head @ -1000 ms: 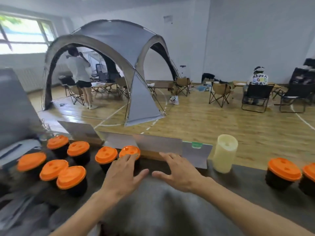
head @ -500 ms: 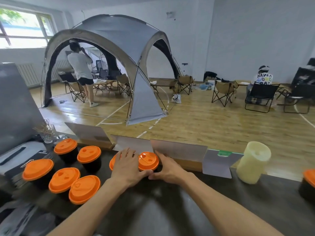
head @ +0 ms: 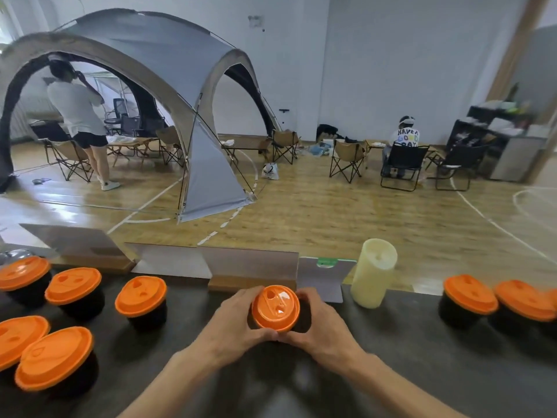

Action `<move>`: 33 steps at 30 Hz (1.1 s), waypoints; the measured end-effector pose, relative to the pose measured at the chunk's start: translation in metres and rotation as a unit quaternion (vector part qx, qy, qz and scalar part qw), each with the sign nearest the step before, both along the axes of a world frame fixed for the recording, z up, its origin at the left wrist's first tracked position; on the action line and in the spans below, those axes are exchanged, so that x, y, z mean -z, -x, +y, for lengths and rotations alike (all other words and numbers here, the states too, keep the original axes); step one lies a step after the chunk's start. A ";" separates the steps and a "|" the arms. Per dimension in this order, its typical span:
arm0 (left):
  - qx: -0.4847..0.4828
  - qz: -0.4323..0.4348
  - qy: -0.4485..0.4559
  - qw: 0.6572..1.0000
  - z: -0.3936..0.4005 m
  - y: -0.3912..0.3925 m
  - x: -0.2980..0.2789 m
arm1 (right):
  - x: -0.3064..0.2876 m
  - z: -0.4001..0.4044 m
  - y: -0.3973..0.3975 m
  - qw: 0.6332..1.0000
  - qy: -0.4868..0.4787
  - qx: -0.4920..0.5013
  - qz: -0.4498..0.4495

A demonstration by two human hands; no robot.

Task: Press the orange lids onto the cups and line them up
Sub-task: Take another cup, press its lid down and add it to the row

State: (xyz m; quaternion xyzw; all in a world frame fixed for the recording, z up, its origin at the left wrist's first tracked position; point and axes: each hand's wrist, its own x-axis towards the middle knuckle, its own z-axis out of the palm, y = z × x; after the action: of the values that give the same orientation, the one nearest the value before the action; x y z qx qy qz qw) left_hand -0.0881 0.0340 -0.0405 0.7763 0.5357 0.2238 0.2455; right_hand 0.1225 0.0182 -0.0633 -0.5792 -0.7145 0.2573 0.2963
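Observation:
A black cup with an orange lid (head: 275,307) stands on the dark table (head: 407,357), in the middle near its far edge. My left hand (head: 233,325) grips it from the left and my right hand (head: 321,325) from the right, thumbs meeting in front below the lid. Several more lidded black cups sit to the left, the nearest (head: 141,298) apart from my left hand. Two lidded cups (head: 470,295) stand at the far right.
A pale yellow cylinder (head: 373,273) stands right of the held cup, close to my right hand. Low grey panels (head: 250,260) on wooden bases line the table's far edge. Beyond lies a wooden floor with a tent, folding chairs and two people.
Both hands closed around one lidded cup and carried it right, away from the left group. The view shifted right, showing the two right-hand cups.

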 end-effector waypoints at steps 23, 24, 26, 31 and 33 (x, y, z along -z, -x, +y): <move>0.164 -0.025 0.038 0.985 -0.023 -0.185 0.014 | -0.007 -0.092 -0.183 0.989 0.091 0.117 -0.005; 0.163 -0.014 0.030 0.986 -0.023 -0.185 0.014 | -0.009 -0.091 -0.185 0.989 0.102 0.109 -0.017; 0.162 0.015 0.017 0.987 -0.023 -0.185 0.013 | -0.017 -0.088 -0.190 0.988 0.110 0.091 -0.067; 0.168 0.071 0.001 0.983 -0.023 -0.184 0.008 | -0.054 -0.071 -0.213 0.974 0.151 -0.003 -0.170; 0.182 0.087 -0.014 0.979 -0.023 -0.184 0.008 | -0.062 -0.058 -0.217 0.974 0.177 0.000 -0.139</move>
State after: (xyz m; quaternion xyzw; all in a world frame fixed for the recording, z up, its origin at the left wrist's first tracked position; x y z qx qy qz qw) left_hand 0.0961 0.0110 -0.0488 0.8807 0.4013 0.1144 0.2240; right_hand 0.3394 -0.0399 -0.0009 -0.6522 -0.6920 0.2971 0.0870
